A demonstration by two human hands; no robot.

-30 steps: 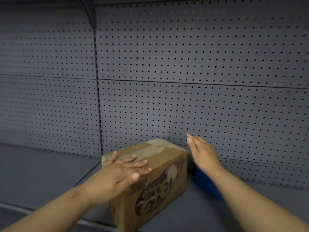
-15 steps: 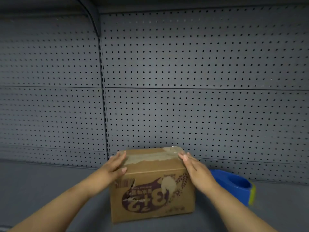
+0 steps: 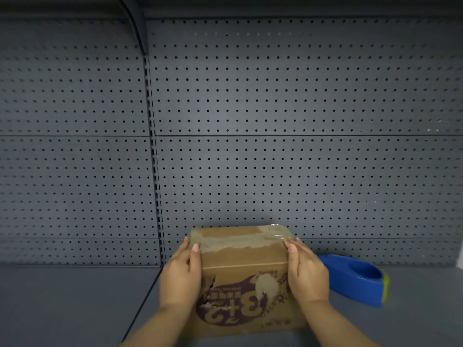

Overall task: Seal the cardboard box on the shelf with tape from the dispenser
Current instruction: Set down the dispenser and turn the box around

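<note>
one cardboard box (image 3: pixel 244 276) between left hand (image 3: pixel 181 274), right hand (image 3: pixel 307 274) fingers (image 3: pixel 292 249)

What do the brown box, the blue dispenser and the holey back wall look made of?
The brown printed box looks like matte cardboard: torn, fibrous patches on its top and front. The blue tape dispenser seems to be moulded plastic, smooth with a soft sheen. The grey perforated back panel is probably painted sheet metal, judging by its even punched holes.
</note>
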